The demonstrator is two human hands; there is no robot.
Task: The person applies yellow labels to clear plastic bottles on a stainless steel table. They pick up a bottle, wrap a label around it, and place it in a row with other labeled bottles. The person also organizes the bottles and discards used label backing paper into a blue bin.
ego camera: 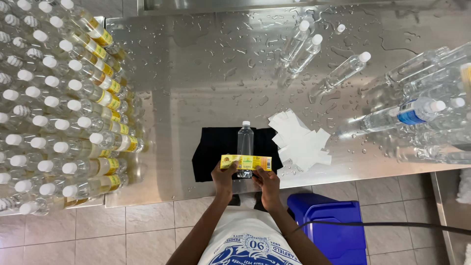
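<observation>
On wet steel table (206,73), tiled floor (147,230)

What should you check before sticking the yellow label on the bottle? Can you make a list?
1. Clear bottle lies on the black cloth: ok.
2. Bottle's white cap is on: ok.
3. Left hand and right hand each hold an end of the yellow label: ok.
4. Label lies straight across the bottle: ok, roughly level.
5. Bottle surface is dry: cannot tell.
6. Steel table is dry: not ok, droplets all over.
</observation>
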